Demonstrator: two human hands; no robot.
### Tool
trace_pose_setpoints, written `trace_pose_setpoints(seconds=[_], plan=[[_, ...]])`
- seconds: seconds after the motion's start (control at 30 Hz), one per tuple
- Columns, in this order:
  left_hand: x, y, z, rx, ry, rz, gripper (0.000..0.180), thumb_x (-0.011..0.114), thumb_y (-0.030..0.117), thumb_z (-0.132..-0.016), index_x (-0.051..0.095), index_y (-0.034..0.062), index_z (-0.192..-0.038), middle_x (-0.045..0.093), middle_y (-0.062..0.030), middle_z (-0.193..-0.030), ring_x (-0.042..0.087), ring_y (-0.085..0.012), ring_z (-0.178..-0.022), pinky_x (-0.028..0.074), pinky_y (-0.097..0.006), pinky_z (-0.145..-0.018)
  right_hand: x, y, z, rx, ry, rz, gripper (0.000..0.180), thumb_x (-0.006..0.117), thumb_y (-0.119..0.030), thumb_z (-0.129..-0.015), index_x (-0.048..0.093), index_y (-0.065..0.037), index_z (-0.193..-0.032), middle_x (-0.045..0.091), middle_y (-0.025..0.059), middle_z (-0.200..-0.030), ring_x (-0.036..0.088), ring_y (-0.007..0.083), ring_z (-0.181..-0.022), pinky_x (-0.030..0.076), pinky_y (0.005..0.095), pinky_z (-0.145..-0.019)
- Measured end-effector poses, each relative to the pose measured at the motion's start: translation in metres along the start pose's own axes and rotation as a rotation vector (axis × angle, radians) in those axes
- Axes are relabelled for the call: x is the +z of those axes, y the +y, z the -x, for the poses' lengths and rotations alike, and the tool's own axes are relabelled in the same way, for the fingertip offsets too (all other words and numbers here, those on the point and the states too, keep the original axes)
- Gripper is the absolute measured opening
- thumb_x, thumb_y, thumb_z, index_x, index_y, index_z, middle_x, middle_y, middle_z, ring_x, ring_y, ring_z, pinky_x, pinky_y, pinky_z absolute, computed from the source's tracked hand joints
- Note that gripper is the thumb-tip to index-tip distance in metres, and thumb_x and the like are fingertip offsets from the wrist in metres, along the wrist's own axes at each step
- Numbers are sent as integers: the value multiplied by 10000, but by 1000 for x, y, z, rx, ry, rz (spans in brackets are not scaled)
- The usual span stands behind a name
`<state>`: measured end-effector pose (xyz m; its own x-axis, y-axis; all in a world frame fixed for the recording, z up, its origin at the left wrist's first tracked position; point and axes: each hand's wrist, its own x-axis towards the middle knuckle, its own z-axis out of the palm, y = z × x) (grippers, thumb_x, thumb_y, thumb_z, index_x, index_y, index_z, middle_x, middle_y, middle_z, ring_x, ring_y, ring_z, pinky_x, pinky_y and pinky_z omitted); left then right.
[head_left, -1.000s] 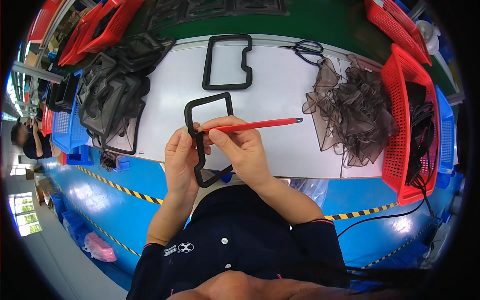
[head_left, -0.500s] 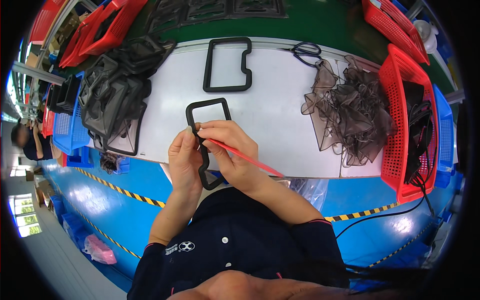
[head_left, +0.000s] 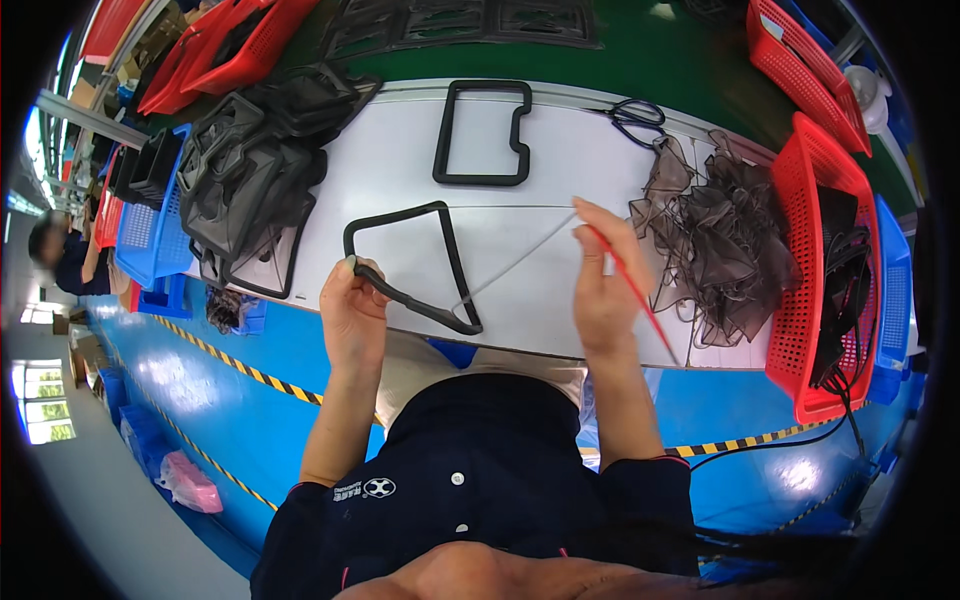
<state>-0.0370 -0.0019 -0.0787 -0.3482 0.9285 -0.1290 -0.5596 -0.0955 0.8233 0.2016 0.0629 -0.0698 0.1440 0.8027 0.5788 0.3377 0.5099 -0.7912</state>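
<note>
In the head view the left hand (head_left: pixel 352 312) pinches the near edge of a black rubber frame (head_left: pixel 415 262) that lies on the white table (head_left: pixel 400 160) just in front of the person, while the right hand (head_left: pixel 603 275) is closed around a thin red tool (head_left: pixel 640 300) and draws a pale thread (head_left: pixel 520 260) taut from the frame's lower right corner. This looks like a stitching or threading step at that corner, 1 pull in progress. The next move would need the frame held steady and the tool's tip brought back to the rim, clear of the grey mesh pile (head_left: pixel 715 240) near the right hand.
</note>
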Motion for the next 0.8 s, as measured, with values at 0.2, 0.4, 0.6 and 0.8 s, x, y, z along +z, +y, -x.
trace_pose_setpoints(seconds=[0.2, 0.4, 0.6, 0.8], plan=[[-55, 20, -6, 45, 181, -110, 196, 560, 218, -888, 586, 26, -914, 612, -45, -799, 563, -106, -693, 458, -210, -545, -115, 40, -20, 180, 330, 414, 134, 534, -56, -910, 619, 29, -969, 651, 96, -928, 599, 155, -814, 485, 263, -726], [-59, 22, -10, 29, 227, -177, 200, 581, 202, -879, 600, 3, -898, 621, -61, -782, 581, -95, -649, 482, -190, -511, -138, 54, -26, 130, 203, 739, 116, 561, -103, -903, 625, -34, -970, 660, 101, -882, 626, 210, -795, 489, 309, -727], [-61, 30, -13, 30, 161, -207, 202, 575, 212, -892, 601, 13, -910, 631, -58, -802, 588, -70, -656, 484, -183, -509, -148, 49, -37, -191, 201, 1031, 111, 596, -89, -871, 647, -55, -964, 634, 115, -1029, 602, 200, -871, 473, 289, -726], [-32, 39, -29, 39, -9, -350, 227, 568, 206, -902, 598, -9, -971, 647, -87, -846, 615, -85, -657, 508, -184, -520, -97, -3, -34, 380, 129, 7, 124, 536, -12, -853, 641, 3, -918, 645, 70, -871, 477, 39, -625, 365, 171, -530]])
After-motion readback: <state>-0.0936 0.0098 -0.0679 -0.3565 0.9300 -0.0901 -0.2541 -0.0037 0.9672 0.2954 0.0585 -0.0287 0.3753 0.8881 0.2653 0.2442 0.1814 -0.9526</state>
